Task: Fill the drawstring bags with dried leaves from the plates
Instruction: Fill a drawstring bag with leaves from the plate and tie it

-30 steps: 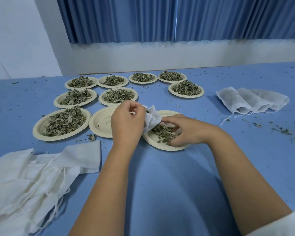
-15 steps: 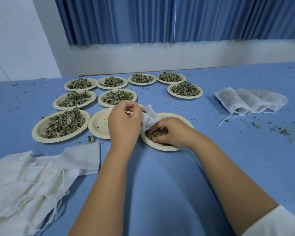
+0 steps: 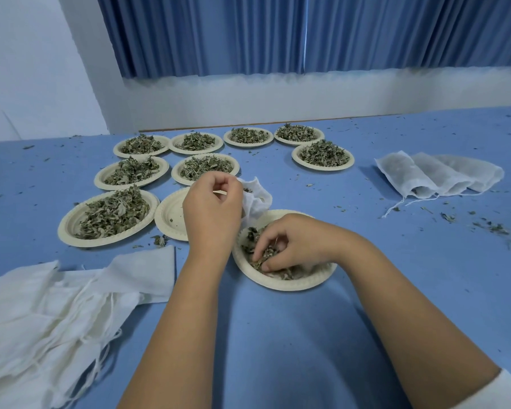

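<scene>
My left hand (image 3: 211,211) pinches the rim of a white drawstring bag (image 3: 255,199), keeping its mouth open just above the near plate (image 3: 281,283). My right hand (image 3: 295,246) is down in that plate, fingers curled round a pinch of dried leaves (image 3: 266,255). Beside it on the left lies an empty plate (image 3: 168,214). Several more plates heaped with dried leaves (image 3: 112,214) spread to the left and toward the back.
A heap of empty white bags (image 3: 50,314) with loose strings lies at the near left. Filled bags (image 3: 437,175) lie side by side at the right. Leaf crumbs are scattered over the blue table (image 3: 425,261), mostly at the right. Blue curtains hang behind.
My right hand has slid nearer across the plate and gathered leaves. The left hand keeps holding the bag in about the same place.
</scene>
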`<control>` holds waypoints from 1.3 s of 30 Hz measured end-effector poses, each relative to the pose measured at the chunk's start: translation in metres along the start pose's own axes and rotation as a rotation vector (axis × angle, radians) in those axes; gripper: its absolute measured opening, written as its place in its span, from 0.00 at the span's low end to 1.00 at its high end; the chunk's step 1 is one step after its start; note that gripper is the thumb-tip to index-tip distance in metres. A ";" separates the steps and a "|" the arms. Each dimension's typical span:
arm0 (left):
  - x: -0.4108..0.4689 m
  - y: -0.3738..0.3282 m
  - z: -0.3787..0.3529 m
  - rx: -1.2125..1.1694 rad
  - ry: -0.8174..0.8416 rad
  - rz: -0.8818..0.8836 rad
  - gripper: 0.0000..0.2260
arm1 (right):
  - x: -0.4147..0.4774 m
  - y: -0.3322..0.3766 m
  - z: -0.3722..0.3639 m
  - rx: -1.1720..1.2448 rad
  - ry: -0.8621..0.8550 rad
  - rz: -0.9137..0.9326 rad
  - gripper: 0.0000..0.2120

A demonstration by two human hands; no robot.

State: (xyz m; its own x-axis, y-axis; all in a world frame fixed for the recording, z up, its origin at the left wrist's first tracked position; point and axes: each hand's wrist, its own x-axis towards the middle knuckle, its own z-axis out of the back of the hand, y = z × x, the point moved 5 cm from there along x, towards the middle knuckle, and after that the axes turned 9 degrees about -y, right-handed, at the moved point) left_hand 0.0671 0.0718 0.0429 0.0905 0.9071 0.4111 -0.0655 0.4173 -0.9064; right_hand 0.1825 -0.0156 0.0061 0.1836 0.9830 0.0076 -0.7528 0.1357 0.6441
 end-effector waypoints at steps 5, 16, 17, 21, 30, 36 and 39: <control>0.003 0.002 0.004 0.002 -0.009 0.021 0.04 | -0.002 -0.006 0.019 0.090 -0.140 -0.026 0.05; -0.001 0.007 -0.005 0.000 0.190 0.070 0.07 | -0.015 -0.030 0.054 0.511 -0.287 -0.252 0.07; 0.000 0.006 -0.004 0.009 0.172 0.063 0.07 | -0.015 -0.030 0.055 0.532 -0.286 -0.262 0.08; 0.005 0.006 0.003 0.033 0.117 0.041 0.06 | -0.017 -0.029 0.057 0.663 -0.320 -0.273 0.10; -0.008 0.001 -0.015 0.173 0.285 -0.097 0.05 | -0.011 -0.022 0.049 0.785 -0.340 -0.254 0.09; -0.013 0.000 -0.022 0.188 0.305 -0.152 0.04 | -0.007 -0.018 0.039 0.590 -0.351 -0.248 0.05; -0.012 0.000 -0.019 0.192 0.238 -0.141 0.05 | -0.008 -0.018 0.041 0.561 -0.355 -0.256 0.05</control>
State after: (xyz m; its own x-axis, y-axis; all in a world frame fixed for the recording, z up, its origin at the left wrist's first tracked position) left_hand 0.0852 0.0595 0.0358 0.3400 0.8107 0.4766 -0.2201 0.5613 -0.7978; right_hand 0.2205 -0.0314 0.0254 0.5778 0.8161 -0.0090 -0.2370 0.1784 0.9550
